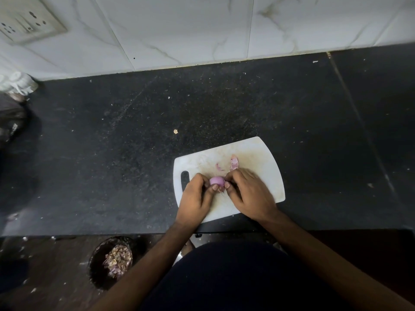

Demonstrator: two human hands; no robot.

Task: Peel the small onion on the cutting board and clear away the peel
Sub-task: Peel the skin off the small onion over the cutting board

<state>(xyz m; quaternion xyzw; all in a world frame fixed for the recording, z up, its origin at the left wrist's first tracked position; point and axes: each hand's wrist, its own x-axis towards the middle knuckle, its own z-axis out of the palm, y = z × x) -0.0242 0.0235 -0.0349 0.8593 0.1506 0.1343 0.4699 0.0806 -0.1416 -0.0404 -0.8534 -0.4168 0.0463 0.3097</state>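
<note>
A small pink-purple onion [217, 181] is held just above the white cutting board [265, 162], between both hands. My left hand [197, 195] grips it from the left with thumb and fingers. My right hand [248, 191] pinches it from the right with its fingertips. The onion's visible top looks smooth and bare. Two loose pieces of pink peel lie on the board beyond the hands, a small peel piece [219, 167] and a larger peel piece [234, 162].
The board lies on a dark speckled counter [112, 142] near its front edge. A dark bin [110, 261] with peel scraps stands on the floor below left. A white tiled wall [179, 30] with a socket plate [27, 21] backs the counter. Bags sit at far left.
</note>
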